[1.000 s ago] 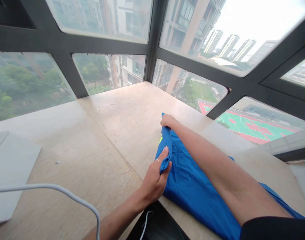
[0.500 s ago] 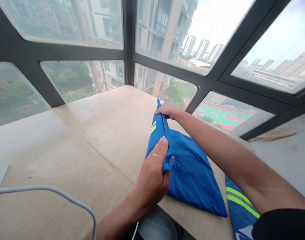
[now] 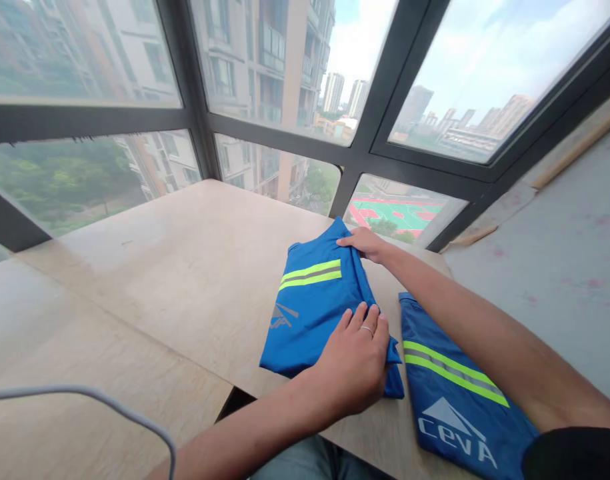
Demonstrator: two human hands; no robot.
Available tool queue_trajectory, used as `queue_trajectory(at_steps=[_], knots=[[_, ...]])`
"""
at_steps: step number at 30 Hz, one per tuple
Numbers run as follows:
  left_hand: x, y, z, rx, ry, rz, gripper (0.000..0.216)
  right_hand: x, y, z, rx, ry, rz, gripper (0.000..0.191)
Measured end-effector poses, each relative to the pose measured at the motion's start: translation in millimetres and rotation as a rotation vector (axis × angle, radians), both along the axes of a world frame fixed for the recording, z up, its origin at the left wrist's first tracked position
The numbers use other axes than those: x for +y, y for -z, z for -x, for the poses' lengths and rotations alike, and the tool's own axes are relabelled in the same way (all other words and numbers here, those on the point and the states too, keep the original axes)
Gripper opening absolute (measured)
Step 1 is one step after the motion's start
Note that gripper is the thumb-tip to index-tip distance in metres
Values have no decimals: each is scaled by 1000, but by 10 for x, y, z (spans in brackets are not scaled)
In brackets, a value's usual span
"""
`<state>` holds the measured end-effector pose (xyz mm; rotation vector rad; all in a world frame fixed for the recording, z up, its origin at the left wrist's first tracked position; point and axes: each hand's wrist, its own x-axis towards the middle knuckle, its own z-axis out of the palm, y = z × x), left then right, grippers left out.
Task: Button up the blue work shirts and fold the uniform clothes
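Note:
A folded blue work garment lies on the pale tabletop, with a yellow-green and grey reflective band and part of a grey logo showing. My right hand pinches its far right folded edge. My left hand is at the near end of the same edge, its fingers over the cloth and its thumb hidden. Loose corners of cloth stick out beyond the left hand. To the right, partly under my right forearm, lies a second folded blue garment with a similar band and the word CEVA.
The pale tabletop has a seam and a dark gap at its near edge. A grey cable curves across the lower left. Dark-framed windows border the far sides, and a patterned wall stands at the right.
The garment's upper part has been laid over to the left, so its band and logo now face up. My left hand has turned palm down. The view has swung right.

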<state>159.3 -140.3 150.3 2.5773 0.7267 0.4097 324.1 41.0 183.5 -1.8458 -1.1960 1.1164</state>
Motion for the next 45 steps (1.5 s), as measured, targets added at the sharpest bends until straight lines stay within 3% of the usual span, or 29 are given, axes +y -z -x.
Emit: queue_trajectory(at_steps=[5, 9, 14, 17, 25, 30, 33, 36, 39, 42, 45], knots=[[-72, 161, -294, 103, 82, 11, 61, -173, 394, -529, 46, -43, -50, 19], [-96, 316, -433, 159, 128, 40, 61, -339, 861, -880, 84, -52, -118, 24], [-189, 584, -534, 239, 114, 93, 59, -545, 1464, -1088, 124, 23, -147, 33], [-256, 747, -566, 242, 108, 91, 58, -595, 1652, -1143, 192, 63, -191, 35], [-275, 940, -588, 185, 105, -45, 52, -650, 1748, -1325, 389, 78, -241, 33], [-288, 1027, -613, 189, 118, -165, 51, -632, 1810, -1348, 364, 70, -280, 33], [-297, 991, -564, 170, 136, -270, 53, -633, 1820, -1351, 321, 56, -316, 35], [-304, 883, -377, 134, 123, -430, 55, -650, 1830, -1350, 279, 44, -350, 38], [-307, 771, -75, 108, 16, -559, 59, -658, 1853, -1342, 224, 41, -368, 41], [-293, 721, 243, 88, -120, -577, 67, -641, 1877, -1324, 174, 52, -368, 44], [-246, 776, 488, 52, -251, -526, 77, -632, 1874, -1281, 96, 116, -362, 53]])
